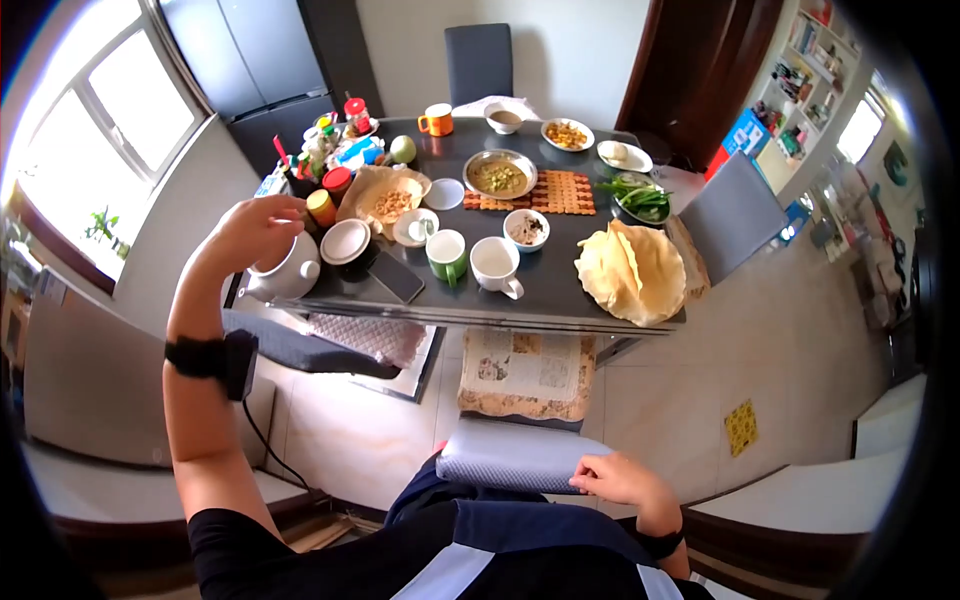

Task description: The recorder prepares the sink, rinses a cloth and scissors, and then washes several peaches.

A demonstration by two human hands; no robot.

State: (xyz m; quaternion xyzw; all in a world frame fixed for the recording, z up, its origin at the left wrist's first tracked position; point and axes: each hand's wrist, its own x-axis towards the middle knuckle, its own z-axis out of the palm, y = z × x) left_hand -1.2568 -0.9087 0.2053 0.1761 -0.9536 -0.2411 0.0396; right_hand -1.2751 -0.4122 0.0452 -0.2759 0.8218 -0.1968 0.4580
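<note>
My left hand (262,231) is raised over a round whitish pot (291,271) at the table's left end, partly covering it. Its fingers point right, towards a yellow-lidded jar (321,208); whether they grip anything is hidden. My right hand (616,477) is low in front of me, fingers curled, with nothing seen in it. It overlaps the right corner of a grey chair back (517,457); I cannot tell if they touch. Stacked white bowls (345,241), a dark phone (396,277), a green mug (447,256) and a white mug (495,267) stand along the near side.
The dark table (480,301) bears large thin flatbreads (634,274), a plate of green vegetables (641,199), a metal bowl of food (500,176) on a woven mat (568,193), and an orange mug (436,120). A chair with a patterned cushion (525,375) stands between me and the table.
</note>
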